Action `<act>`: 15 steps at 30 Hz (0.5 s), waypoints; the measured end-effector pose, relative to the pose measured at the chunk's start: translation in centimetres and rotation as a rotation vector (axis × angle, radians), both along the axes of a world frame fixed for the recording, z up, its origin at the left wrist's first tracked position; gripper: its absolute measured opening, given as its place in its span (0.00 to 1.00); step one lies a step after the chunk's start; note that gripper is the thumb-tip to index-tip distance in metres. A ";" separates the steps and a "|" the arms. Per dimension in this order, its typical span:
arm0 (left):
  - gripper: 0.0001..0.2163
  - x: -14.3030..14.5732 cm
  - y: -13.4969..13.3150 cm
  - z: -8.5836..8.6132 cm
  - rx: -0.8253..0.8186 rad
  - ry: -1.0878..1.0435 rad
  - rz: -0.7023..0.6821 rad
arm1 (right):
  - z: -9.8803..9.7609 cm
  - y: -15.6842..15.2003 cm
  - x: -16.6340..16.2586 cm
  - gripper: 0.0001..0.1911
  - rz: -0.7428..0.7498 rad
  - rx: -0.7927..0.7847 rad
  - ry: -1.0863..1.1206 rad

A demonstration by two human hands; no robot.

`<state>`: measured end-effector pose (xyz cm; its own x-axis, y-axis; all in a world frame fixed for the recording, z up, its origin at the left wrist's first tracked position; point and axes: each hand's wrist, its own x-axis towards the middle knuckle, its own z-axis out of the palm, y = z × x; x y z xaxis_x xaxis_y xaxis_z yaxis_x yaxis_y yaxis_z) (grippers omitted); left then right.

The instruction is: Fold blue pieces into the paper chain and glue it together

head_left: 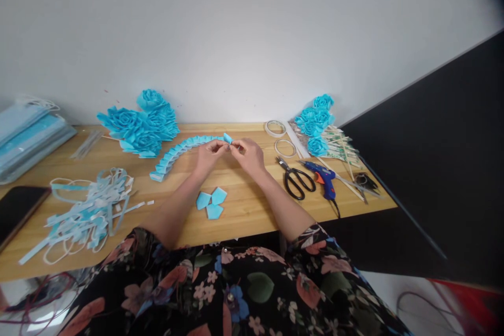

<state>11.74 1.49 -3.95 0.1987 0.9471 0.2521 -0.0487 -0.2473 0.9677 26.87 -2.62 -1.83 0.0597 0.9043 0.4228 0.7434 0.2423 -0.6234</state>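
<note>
Blue folded piece (pixel 227 138) sits pinched between the fingertips of the left hand (pixel 209 156) and right hand (pixel 248 155), probably for fine control, beside the curved row's (pixel 172 155) right end. Bare wood separates the right hand from the scissors (pixel 294 178); loose cut pieces (pixel 216 197) lie nearer the table's (pixel 244 210) front edge.

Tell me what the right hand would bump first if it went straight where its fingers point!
Besides the small blue piece at its fingertips, the right hand would likely bump the left hand first; exact depth is hard to tell.
</note>
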 end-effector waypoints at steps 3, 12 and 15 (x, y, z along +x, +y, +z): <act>0.09 0.0 0.0 0.0 0.025 0.017 0.010 | -0.2 0.1 0.0 0.07 -0.006 0.002 -0.003; 0.08 0.0 0.1 -0.5 0.052 0.062 0.029 | -0.4 0.1 0.0 0.07 -0.007 -0.006 -0.012; 0.09 0.0 0.1 -0.5 0.055 0.071 0.045 | -0.6 0.2 0.0 0.08 0.001 0.004 -0.012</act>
